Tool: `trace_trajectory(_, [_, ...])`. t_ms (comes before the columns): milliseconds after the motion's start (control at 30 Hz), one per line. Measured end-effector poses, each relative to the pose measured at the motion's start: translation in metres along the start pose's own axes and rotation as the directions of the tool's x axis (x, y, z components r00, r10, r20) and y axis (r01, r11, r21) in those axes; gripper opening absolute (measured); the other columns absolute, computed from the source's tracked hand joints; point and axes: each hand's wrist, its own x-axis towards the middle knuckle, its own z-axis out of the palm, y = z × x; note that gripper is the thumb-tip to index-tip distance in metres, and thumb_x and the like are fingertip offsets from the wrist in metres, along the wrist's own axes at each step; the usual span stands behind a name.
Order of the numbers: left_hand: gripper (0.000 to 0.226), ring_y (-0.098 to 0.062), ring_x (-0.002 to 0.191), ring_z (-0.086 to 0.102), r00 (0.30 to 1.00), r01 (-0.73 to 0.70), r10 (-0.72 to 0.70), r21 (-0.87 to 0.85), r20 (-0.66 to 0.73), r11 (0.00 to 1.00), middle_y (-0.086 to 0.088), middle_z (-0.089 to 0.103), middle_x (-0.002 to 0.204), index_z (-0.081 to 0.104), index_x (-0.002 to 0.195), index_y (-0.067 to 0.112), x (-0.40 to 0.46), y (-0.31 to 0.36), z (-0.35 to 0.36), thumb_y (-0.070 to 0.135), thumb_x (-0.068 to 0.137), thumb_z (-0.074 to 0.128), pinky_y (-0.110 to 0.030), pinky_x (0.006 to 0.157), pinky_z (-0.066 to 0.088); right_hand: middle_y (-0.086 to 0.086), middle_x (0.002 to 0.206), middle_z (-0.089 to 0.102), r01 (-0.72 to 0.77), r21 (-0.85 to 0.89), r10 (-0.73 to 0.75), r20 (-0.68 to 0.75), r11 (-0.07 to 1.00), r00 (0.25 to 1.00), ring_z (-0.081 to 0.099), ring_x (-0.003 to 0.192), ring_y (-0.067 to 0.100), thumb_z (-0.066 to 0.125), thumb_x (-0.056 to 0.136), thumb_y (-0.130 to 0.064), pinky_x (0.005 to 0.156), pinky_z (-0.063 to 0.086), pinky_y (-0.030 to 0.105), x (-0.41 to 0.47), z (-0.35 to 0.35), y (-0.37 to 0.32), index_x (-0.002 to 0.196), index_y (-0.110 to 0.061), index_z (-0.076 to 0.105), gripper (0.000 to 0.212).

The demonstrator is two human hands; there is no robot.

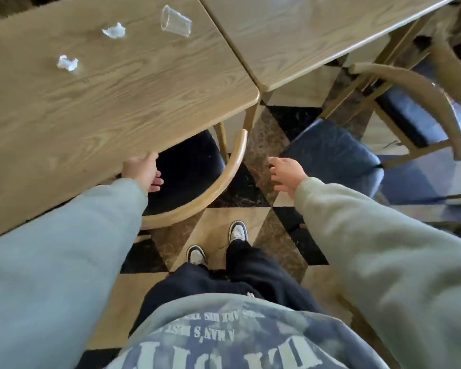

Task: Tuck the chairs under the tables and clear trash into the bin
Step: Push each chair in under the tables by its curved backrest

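Left grip [141,170] is hanging spread above the tucked chair [218,179] beside the desk [112,97]; right grip [285,173] is hovering spread near a blue-cushioned chair [333,153].

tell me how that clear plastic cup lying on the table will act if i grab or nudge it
The clear cup lies on its side on the table, so a nudge would probably roll it in a curve. It looks thin-walled and empty, so likely very light, and it may buckle under a firm squeeze.

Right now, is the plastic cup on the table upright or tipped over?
Tipped over. The plastic cup lies on its side on the table, its open mouth facing left.
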Motion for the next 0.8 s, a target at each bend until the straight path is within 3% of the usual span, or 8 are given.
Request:
trace_trajectory(67, [0.029, -0.021, 0.061, 0.071, 0.983, -0.037, 0.028, 0.047, 0.181, 0.998, -0.008, 0.071, 0.082, 0.065, 0.096, 0.013, -0.010, 0.019, 0.029, 0.042, 0.094, 0.062, -0.031, 0.050, 0.056, 0.007, 0.131, 0.063, -0.042, 0.130, 0.047, -0.036, 0.991, 0.998, 0.056, 0.136, 0.033, 0.051, 0.109, -0.033, 0.116, 0.044, 0.054, -0.018, -0.021, 0.013, 0.145, -0.011, 0.053, 0.042])
trace_trajectory(133, [0.030, -0.025, 0.077, 0.073, 0.944, -0.064, 0.030, 0.093, 0.329, 0.994, -0.011, 0.072, 0.091, 0.065, 0.102, 0.013, -0.023, 0.031, 0.055, 0.043, 0.098, 0.061, -0.038, 0.062, 0.059, 0.002, 0.128, 0.058, -0.088, 0.177, 0.084, 0.033, 0.980, 0.996, 0.051, 0.139, 0.029, 0.042, 0.113, -0.030, 0.121, 0.037, 0.051, -0.030, -0.039, 0.026, 0.150, -0.014, 0.047, 0.041])
trace_trajectory(233, [0.033, -0.028, 0.090, 0.073, 0.886, -0.118, 0.024, 0.174, 0.463, 0.978, -0.013, 0.073, 0.098, 0.064, 0.111, 0.012, -0.051, 0.039, 0.094, 0.043, 0.101, 0.059, -0.044, 0.074, 0.061, 0.018, 0.142, 0.063, -0.034, 0.267, 0.068, -0.120, 0.963, 0.990, 0.057, 0.135, 0.039, 0.052, 0.108, -0.032, 0.111, 0.047, 0.053, -0.046, -0.071, 0.053, 0.145, -0.007, 0.054, 0.044])
trace_trajectory(300, [0.032, -0.028, 0.088, 0.072, 0.860, -0.153, 0.026, 0.209, 0.509, 0.966, -0.014, 0.073, 0.098, 0.065, 0.109, 0.011, -0.068, 0.042, 0.118, 0.041, 0.102, 0.057, -0.041, 0.072, 0.060, 0.020, 0.142, 0.063, -0.009, 0.338, 0.077, -0.188, 0.941, 0.979, 0.059, 0.133, 0.040, 0.057, 0.106, -0.031, 0.106, 0.050, 0.052, -0.051, -0.094, 0.068, 0.139, -0.007, 0.059, 0.041])
trace_trajectory(433, [0.032, -0.028, 0.092, 0.069, 0.821, -0.232, 0.013, 0.312, 0.571, 0.922, -0.013, 0.070, 0.104, 0.061, 0.118, 0.008, -0.112, 0.059, 0.185, 0.036, 0.105, 0.053, -0.041, 0.069, 0.056, 0.007, 0.124, 0.066, -0.045, 0.472, 0.134, -0.156, 0.880, 0.979, 0.061, 0.120, 0.030, 0.050, 0.110, -0.031, 0.098, 0.049, 0.046, -0.062, -0.165, 0.102, 0.108, -0.024, 0.060, 0.013])
trace_trajectory(600, [0.025, -0.029, 0.092, 0.073, 0.783, -0.365, 0.103, 0.319, 0.614, 0.875, -0.012, 0.073, 0.102, 0.066, 0.107, 0.014, -0.187, 0.089, 0.296, 0.036, 0.104, 0.054, -0.040, 0.070, 0.060, 0.003, 0.112, 0.063, 0.025, 0.609, 0.142, -0.224, 0.793, 0.964, 0.060, 0.109, 0.026, 0.050, 0.109, -0.028, 0.096, 0.048, 0.044, -0.056, -0.281, 0.144, 0.125, -0.018, 0.057, 0.020])
trace_trajectory(700, [0.022, -0.029, 0.088, 0.074, 0.757, -0.420, 0.140, 0.311, 0.638, 0.853, -0.011, 0.073, 0.097, 0.066, 0.104, 0.014, -0.225, 0.105, 0.355, 0.034, 0.104, 0.055, -0.040, 0.067, 0.060, 0.002, 0.098, 0.061, 0.055, 0.645, 0.129, -0.234, 0.762, 0.964, 0.057, 0.093, 0.023, 0.049, 0.108, -0.026, 0.091, 0.046, 0.042, -0.050, -0.346, 0.154, 0.122, -0.014, 0.062, 0.022])
trace_trajectory(800, [0.023, -0.029, 0.086, 0.074, 0.747, -0.430, 0.148, 0.301, 0.648, 0.851, -0.012, 0.073, 0.094, 0.067, 0.103, 0.011, -0.248, 0.116, 0.402, 0.030, 0.103, 0.054, -0.041, 0.068, 0.059, 0.007, 0.101, 0.062, 0.092, 0.628, 0.122, -0.289, 0.773, 0.950, 0.057, 0.089, 0.023, 0.054, 0.105, -0.021, 0.083, 0.050, 0.039, -0.038, -0.399, 0.152, 0.124, -0.007, 0.067, 0.027])
